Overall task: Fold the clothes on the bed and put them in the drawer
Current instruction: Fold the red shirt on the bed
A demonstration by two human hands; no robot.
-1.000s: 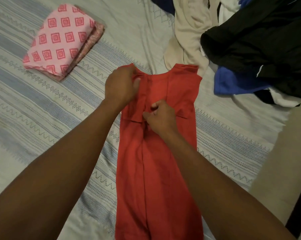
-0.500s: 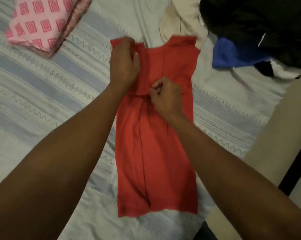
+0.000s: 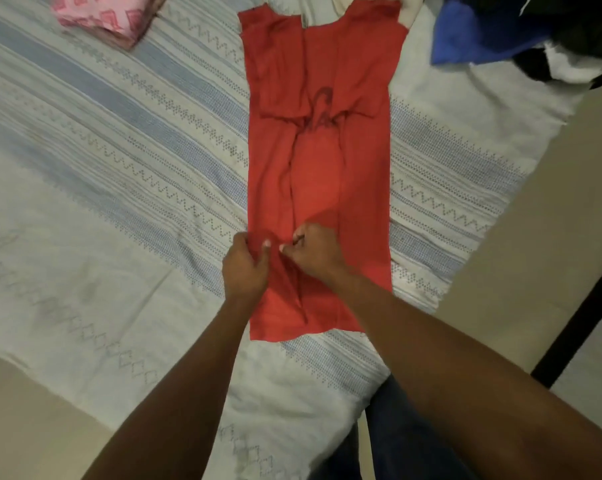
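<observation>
While red shirt [image 3: 320, 168] lies flat on bed [image 3: 119, 168], your left hand [image 3: 246, 268] and right hand [image 3: 315, 252] pinch its lower middle, both curled, knuckles up; grip depth hidden by cloth; clothes pile [image 3: 472, 32] cut off top right.

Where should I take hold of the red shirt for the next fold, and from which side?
Grip the two corners of the hem, coming from the near side. The shirt lies flat as a long narrow strip, sides folded in, collar at the far end, so lifting the hem toward the collar would probably halve it.
</observation>
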